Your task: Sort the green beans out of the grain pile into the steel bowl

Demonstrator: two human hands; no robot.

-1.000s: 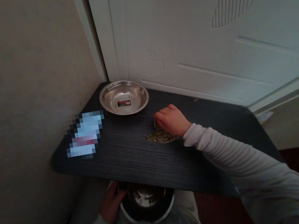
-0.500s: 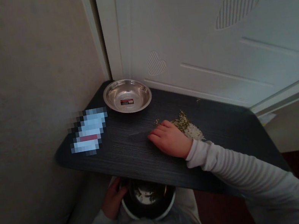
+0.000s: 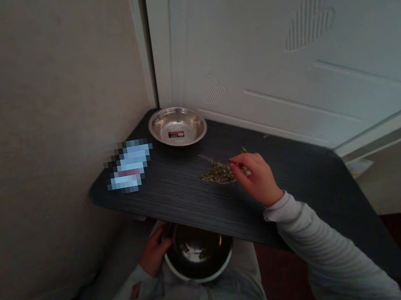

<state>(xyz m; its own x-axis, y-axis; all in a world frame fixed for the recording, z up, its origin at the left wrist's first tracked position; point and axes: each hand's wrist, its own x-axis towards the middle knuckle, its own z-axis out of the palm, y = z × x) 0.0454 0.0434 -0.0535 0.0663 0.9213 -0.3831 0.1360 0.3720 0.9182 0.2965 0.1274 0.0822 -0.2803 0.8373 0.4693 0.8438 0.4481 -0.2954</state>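
My right hand [image 3: 256, 175] is over the tabletop, thumb and fingers pinched at the right side of a pile of mixed green and pale grains [image 3: 218, 173]. From the fingertips a thin, faint strip [image 3: 208, 157] points to the left across the pile; its kind cannot be made out. Down at my lap, my left hand [image 3: 155, 251] grips the left rim of a metal bowl [image 3: 203, 274]. A few small dark bits lie at its shiny bottom, and the table edge hides its far side.
A shallow steel basin [image 3: 180, 140] with a label inside stands at the back left of the dark table [image 3: 177, 195]. A blurred-out phone-like screen [image 3: 131, 167] lies on the left. Behind the table is a white door [image 3: 256, 47]; a wall [image 3: 51, 119] stands at left.
My right hand swept left and nearer to me, then moved back to the right; the grain pile now shows left of it. My left hand stays on the bowl. The view shifted slightly.
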